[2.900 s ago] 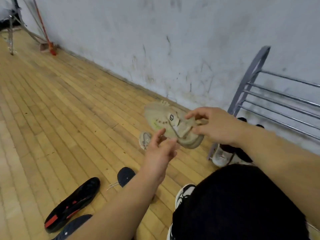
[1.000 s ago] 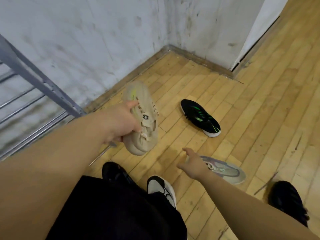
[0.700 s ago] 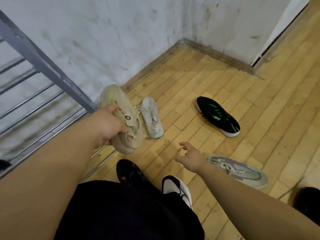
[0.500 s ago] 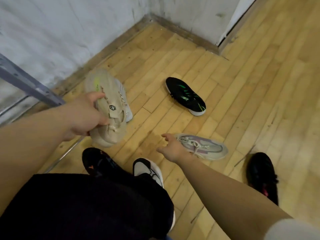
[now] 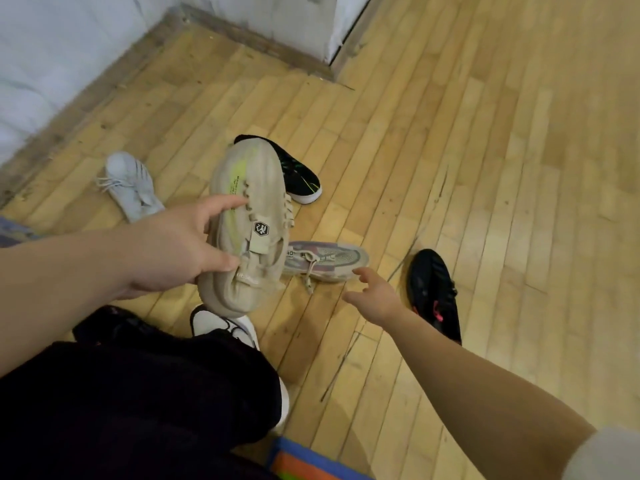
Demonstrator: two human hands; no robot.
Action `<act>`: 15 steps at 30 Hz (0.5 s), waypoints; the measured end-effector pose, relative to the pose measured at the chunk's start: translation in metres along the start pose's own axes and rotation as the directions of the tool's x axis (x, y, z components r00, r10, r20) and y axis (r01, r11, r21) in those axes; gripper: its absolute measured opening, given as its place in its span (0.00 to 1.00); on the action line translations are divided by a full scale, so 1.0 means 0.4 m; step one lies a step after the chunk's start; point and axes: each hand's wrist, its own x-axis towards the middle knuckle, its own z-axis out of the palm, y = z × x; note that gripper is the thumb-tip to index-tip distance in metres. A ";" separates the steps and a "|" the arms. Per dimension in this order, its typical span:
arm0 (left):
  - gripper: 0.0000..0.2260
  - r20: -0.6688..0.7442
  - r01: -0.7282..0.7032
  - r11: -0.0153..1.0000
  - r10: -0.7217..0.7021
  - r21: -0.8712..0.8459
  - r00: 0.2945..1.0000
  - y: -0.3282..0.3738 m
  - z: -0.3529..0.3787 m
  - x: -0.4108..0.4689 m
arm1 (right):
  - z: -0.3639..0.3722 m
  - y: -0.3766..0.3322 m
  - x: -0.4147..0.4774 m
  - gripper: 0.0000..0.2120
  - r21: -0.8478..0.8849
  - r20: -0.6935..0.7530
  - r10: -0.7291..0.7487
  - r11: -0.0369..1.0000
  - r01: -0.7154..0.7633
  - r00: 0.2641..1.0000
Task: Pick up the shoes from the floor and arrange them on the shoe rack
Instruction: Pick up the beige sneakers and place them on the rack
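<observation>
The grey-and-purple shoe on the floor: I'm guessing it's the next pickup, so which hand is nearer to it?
Right. The right hand reaches open just short of the grey-and-purple shoe; the left hand holds the beige shoe up beside it.

Scuffed white wall (image 5: 62, 46) meets wood floor (image 5: 485, 168); colourful orange-blue object (image 5: 304, 462) at bottom edge.

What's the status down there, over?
Left hand gripping beige shoe. Right hand open, reaching toward grey shoe on floor. Nothing in the way.

Beige shoe (image 5: 247, 230) held aloft; grey shoe (image 5: 325, 259) on floor.
</observation>
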 end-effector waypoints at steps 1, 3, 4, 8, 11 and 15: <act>0.36 -0.029 -0.003 1.000 0.003 0.019 1.000 0.011 -0.008 -0.007 | 0.005 -0.014 -0.002 0.35 0.010 0.004 -0.013 1.000 0.013 1.000; 0.37 -0.091 -0.003 0.999 0.007 0.038 0.996 0.020 -0.040 -0.025 | 0.028 -0.060 0.002 0.34 0.019 0.036 -0.061 0.998 0.060 0.998; 0.39 -0.125 -0.002 0.998 0.009 0.057 0.992 0.020 -0.062 -0.039 | 0.042 -0.093 0.004 0.33 0.020 0.064 -0.097 0.995 0.096 0.993; 0.39 -0.289 0.017 0.993 0.017 0.117 0.957 0.009 -0.159 -0.123 | 0.114 -0.252 0.013 0.32 0.026 0.151 -0.243 0.970 0.242 0.958; 0.39 -0.410 0.044 0.999 -0.029 0.029 0.911 -0.022 -0.233 -0.188 | 0.192 -0.391 -0.006 0.30 0.043 0.260 -0.310 0.950 0.310 0.914; 0.41 -0.499 0.066 0.998 -0.055 0.005 0.865 -0.101 -0.339 -0.261 | 0.337 -0.551 -0.044 0.25 0.043 0.433 -0.380 0.915 0.402 0.817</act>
